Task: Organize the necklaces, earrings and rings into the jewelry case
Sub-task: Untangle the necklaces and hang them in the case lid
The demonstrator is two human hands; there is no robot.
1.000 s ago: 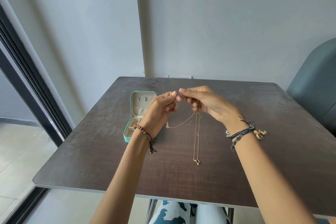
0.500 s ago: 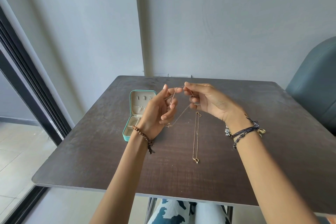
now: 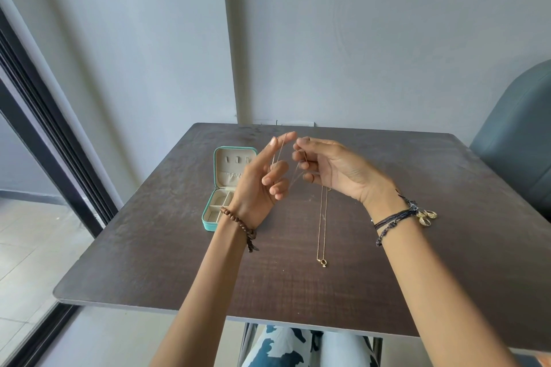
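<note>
From the head camera, both hands are raised above the table, fingertips nearly meeting. The right hand pinches a fine gold necklace near its upper end, and the chain hangs straight down from that pinch, its long axis running toward the person, with the clasp end lying on the wood below the grip. The left hand has its fingers spread, a thin strand draped over the index finger rather than clamped. The open teal jewelry case sits down and to the left of the grip, just beside the left wrist, so the left hand is the nearer one. A few gold earrings rest beyond the right wrist.
</note>
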